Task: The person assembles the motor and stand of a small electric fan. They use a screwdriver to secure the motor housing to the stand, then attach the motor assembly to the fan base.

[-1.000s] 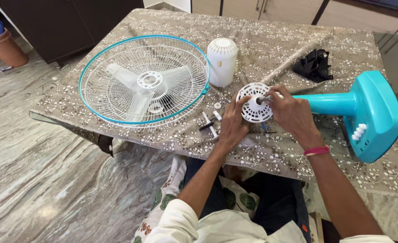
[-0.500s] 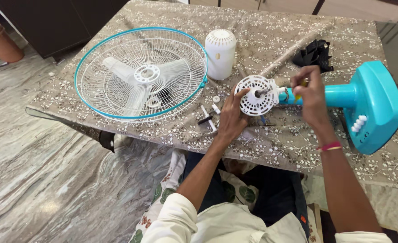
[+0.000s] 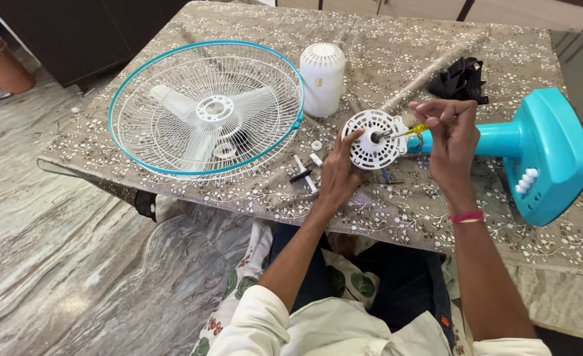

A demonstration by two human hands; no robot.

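Observation:
A turquoise fan body [image 3: 542, 155] lies on its side on the table, its white round motor face [image 3: 374, 140] turned toward me. My left hand [image 3: 339, 173] grips the lower left rim of that motor face. My right hand [image 3: 449, 142] holds a thin yellow-handled screwdriver [image 3: 418, 128] whose tip points at the metal shaft in the centre of the face. A white fan guard with a turquoise rim [image 3: 205, 109] lies flat to the left, with the white blade under it. A white motor cover [image 3: 322, 78] stands upright behind.
Small white parts and a dark screw [image 3: 306, 173] lie by my left hand. A black crumpled bag [image 3: 461, 78] rests at the back right. The table's patterned cloth [image 3: 397, 217] ends near my knees. A clay pot [image 3: 1, 62] stands on the marble floor, far left.
My right hand left the motor face, went back over the turquoise neck, and now holds a yellow screwdriver pointed at the shaft. My left hand stayed on the motor face.

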